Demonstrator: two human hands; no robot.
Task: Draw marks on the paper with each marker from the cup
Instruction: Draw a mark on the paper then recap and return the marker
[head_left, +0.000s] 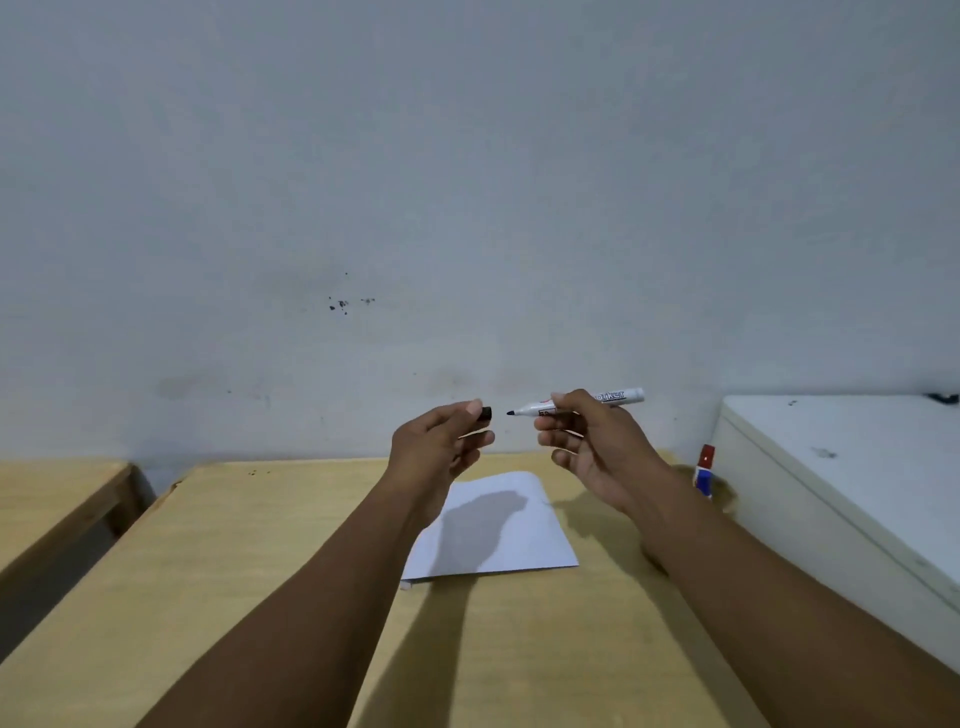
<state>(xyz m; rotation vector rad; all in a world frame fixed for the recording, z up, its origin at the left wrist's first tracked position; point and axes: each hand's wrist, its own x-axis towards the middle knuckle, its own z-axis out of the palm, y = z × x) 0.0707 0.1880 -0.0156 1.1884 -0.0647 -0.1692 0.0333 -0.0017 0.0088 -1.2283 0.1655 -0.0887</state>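
Soft, fairly dim indoor light falls from above and behind the camera, casting a blurred grey hand shadow on the white sheet of paper (498, 525) and long arm shadows down the pale wooden table (249, 571). No glare. Wide-angle distortion bows the table edges outward; focus is mildly soft throughout.

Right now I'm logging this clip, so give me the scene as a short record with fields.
left hand: holds the black cap, raised above the table
right hand: holds the uncapped marker, tip pointing at the cap
cap and tip: apart
paper: flat on the wooden table, no marks visible
other markers: red and blue ones at the table's right edge; cup hidden
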